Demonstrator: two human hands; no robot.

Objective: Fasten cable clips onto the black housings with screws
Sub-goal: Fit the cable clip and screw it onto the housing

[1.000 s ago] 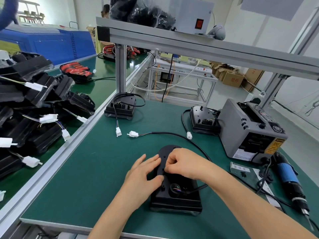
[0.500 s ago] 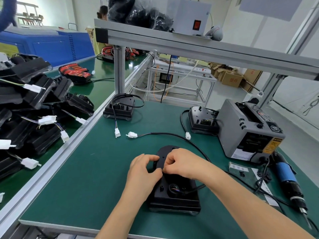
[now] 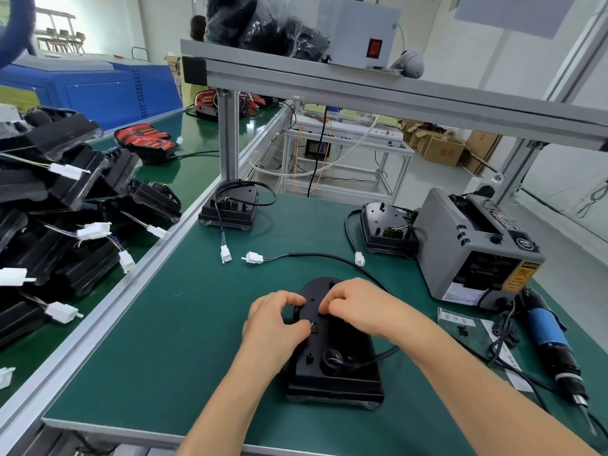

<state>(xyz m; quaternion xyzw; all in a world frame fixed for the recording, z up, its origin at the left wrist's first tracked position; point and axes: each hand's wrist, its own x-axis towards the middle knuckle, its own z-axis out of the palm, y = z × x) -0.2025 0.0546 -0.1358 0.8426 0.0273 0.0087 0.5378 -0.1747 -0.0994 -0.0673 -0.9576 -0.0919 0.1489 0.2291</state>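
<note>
The small part (image 3: 313, 328) pinched by the hands (image 3: 273, 327) (image 3: 358, 304) is mostly hidden, unidentifiable.

Open green mat (image 3: 158, 340) left of the hands; right side blocked by tape dispenser (image 3: 473, 245), screwdriver (image 3: 549, 340) and cables.

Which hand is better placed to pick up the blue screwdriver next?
Right. The blue screwdriver lies on the right hand's side; the left hand would cross over the black housing.

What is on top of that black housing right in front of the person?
The left hand and right hand, fingers curled, on the black housing. A black cable leaves its round opening. Anything under the fingers is hidden.
</note>
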